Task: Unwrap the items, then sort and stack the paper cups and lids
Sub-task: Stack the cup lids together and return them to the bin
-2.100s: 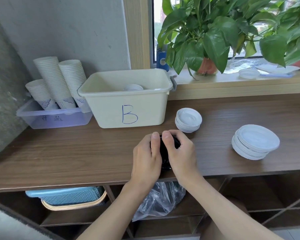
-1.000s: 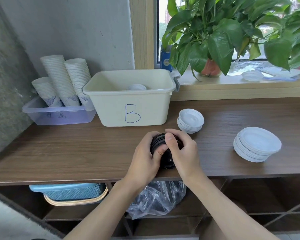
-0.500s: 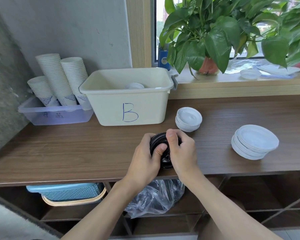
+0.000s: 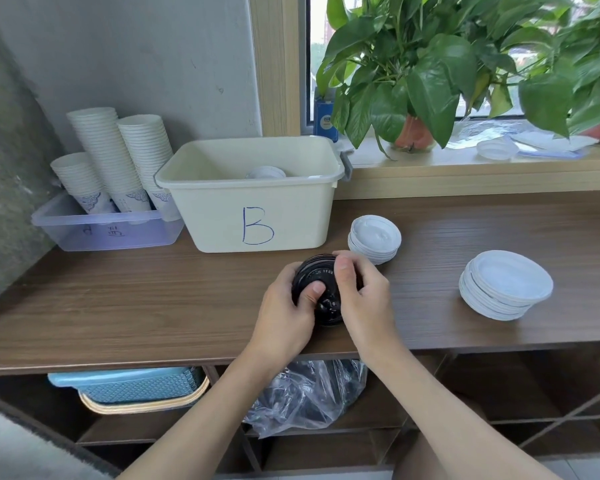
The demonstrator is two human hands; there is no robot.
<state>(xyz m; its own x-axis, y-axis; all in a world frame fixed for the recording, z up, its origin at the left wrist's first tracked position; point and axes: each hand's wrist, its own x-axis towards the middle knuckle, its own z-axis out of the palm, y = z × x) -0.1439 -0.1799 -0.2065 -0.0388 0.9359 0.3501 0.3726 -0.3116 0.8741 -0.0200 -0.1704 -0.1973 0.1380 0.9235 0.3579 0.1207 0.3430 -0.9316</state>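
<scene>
Head view shows me both hands closed around a stack of black lids (image 4: 317, 289) standing on the wooden counter (image 4: 125, 306) near its front edge, just in front of the cream bin marked B (image 4: 257, 202). My left hand (image 4: 288, 313) cups the left side of the stack with its thumb pressed on the top lid, and my right hand (image 4: 362, 299) wraps the right side with its thumb laid over the far rim, so both are pinching the lids between them. I judge I am squaring up or separating this stack. As for progress, a good deal looks done: three columns of paper cups (image 4: 118, 161) stand nested in the clear tray (image 4: 104, 233) at the far left, a small stack of white lids (image 4: 374, 242) sits just right of the bin, and a larger stack of white lids (image 4: 504, 285) lies well to the right. At least one white lid (image 4: 265, 172) is already inside the bin. A crumpled clear plastic bag (image 4: 309, 396) hangs below the counter edge, which suggests the unwrapping is mostly over. What remains, as I read it, is placing the black lids and deciding whether the white stacks go into the bin.
</scene>
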